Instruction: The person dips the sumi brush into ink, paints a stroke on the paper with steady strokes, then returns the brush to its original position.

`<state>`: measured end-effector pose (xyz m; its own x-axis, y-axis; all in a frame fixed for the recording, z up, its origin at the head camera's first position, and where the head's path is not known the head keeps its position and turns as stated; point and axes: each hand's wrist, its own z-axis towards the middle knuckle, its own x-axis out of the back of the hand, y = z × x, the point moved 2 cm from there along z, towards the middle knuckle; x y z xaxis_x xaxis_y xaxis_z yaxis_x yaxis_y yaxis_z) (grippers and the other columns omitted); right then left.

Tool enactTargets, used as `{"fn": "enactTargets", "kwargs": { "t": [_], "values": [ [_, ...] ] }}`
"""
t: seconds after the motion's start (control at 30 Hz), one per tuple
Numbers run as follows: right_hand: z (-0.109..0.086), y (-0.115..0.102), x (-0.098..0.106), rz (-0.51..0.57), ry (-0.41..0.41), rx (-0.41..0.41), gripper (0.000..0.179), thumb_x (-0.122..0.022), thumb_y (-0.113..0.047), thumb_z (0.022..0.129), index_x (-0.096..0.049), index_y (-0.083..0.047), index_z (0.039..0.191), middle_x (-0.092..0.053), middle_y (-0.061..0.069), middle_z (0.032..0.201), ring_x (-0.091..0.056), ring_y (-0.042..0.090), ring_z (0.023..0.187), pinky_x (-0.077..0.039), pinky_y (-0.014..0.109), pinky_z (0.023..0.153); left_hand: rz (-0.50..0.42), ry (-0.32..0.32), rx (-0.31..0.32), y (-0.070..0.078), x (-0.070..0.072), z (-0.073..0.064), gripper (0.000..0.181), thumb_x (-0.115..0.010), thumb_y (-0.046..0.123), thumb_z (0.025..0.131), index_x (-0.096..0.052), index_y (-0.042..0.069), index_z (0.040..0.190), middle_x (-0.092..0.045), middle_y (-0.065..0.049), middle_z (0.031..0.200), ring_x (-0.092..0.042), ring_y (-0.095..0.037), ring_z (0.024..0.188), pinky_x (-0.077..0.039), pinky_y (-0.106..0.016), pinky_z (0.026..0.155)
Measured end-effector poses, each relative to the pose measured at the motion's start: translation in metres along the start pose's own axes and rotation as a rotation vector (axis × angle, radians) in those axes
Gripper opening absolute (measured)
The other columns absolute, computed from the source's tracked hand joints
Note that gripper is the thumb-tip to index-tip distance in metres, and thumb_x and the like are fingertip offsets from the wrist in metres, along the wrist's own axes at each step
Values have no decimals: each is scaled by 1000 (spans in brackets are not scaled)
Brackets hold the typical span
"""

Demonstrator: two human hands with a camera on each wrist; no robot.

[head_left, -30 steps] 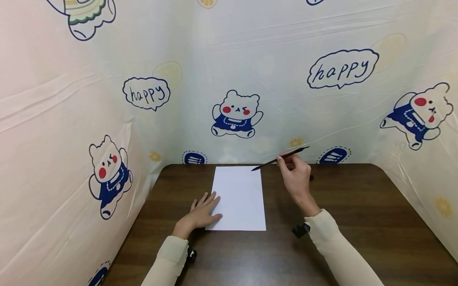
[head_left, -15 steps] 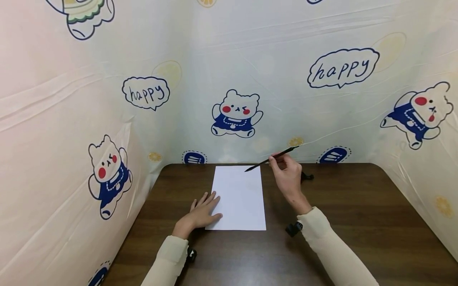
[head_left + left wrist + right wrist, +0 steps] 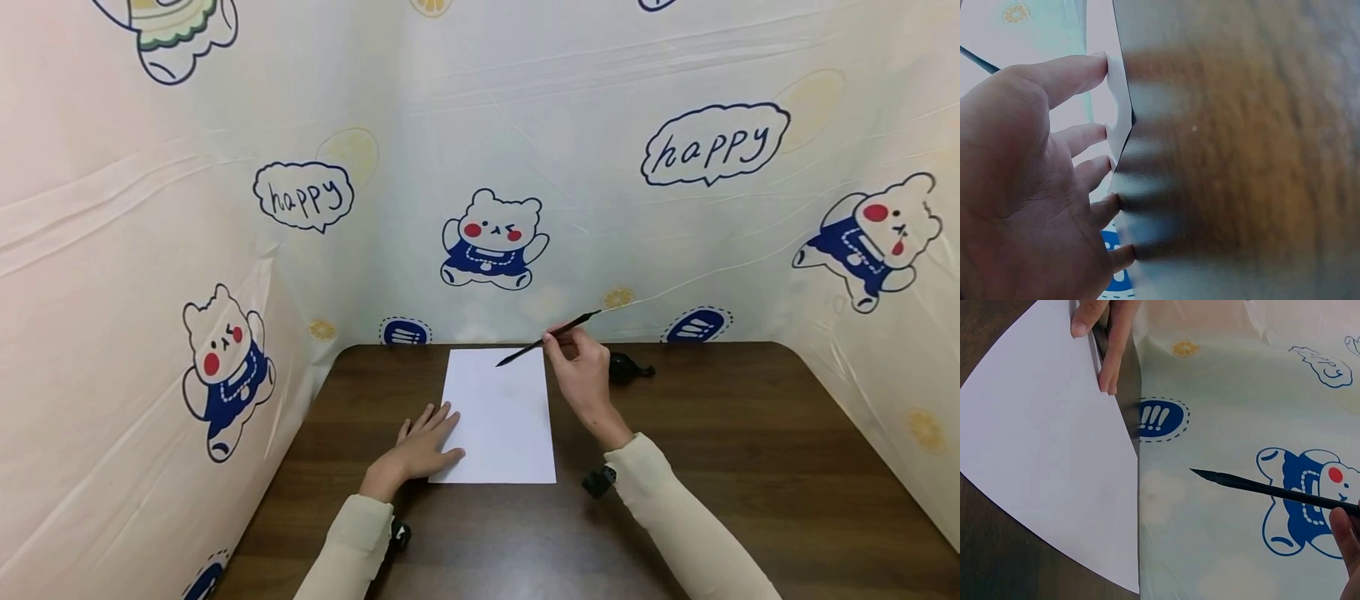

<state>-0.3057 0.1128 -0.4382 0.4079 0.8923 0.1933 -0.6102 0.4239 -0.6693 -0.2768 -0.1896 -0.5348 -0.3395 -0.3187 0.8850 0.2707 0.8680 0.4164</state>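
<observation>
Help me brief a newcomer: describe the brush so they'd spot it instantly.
On the brown table lies a white paper sheet. Over its far end, the right hand holds the brush: long, slim and dark with a pointed tip, unlike the rounder black object beside that hand.

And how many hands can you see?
2: the left hand rests on the left edge of the paper, and the right hand holds the brush. No others show.

We see soft, even light, with a sheen on the table below the grip of the right hand. Beside the left hand, our left wrist view blurs.
</observation>
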Motion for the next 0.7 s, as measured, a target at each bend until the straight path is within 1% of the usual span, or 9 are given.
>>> {"fn": "enactTargets", "kwargs": {
  "t": [0.03,0.13,0.3,0.47,0.6,0.7],
  "values": [
    [-1,0,-2,3,-10,-5,12,-74,-14,101,-76,-3,106,-80,10,93,-78,23,81,-56,12,75,14,-2,7,0,0,0,76,-62,48,104,-35,15,168,-19,-9,180,-10,-41,167,-6,-76,127],
    [-4,0,-8,-10,-35,-8,11,-74,-15,101,-75,-4,106,-79,8,93,-78,20,81,-59,16,75,12,-11,17,1,1,0,77,-63,47,104,-35,16,168,-18,-9,180,-9,-41,167,-6,-76,127],
    [-7,-2,-18,-48,-55,35,10,-76,-12,100,-75,-3,105,-79,8,91,-77,19,78,-62,25,72,17,-5,14,0,1,2,75,-63,44,105,-35,15,168,-18,-10,180,-9,-42,167,-6,-77,126],
    [-11,-1,-24,-47,-60,45,10,-76,-13,100,-75,-4,105,-79,6,92,-77,19,78,-62,26,71,37,-1,16,0,2,2,76,-63,48,104,-36,16,168,-19,-8,180,-11,-40,167,-8,-76,127],
    [-15,1,-28,-42,-71,36,12,-76,-14,100,-75,-3,105,-79,7,91,-77,19,77,-61,29,69,10,-1,6,1,2,1,76,-64,47,104,-36,15,167,-19,-9,180,-10,-41,167,-6,-77,126],
    [-16,1,-31,-40,-71,33,13,-76,-13,100,-75,-1,105,-79,8,91,-77,18,77,-61,31,68,-22,13,-25,-2,-1,1,77,-62,50,104,-37,14,167,-19,-11,180,-9,-44,166,-5,-80,124]
  ]
}}
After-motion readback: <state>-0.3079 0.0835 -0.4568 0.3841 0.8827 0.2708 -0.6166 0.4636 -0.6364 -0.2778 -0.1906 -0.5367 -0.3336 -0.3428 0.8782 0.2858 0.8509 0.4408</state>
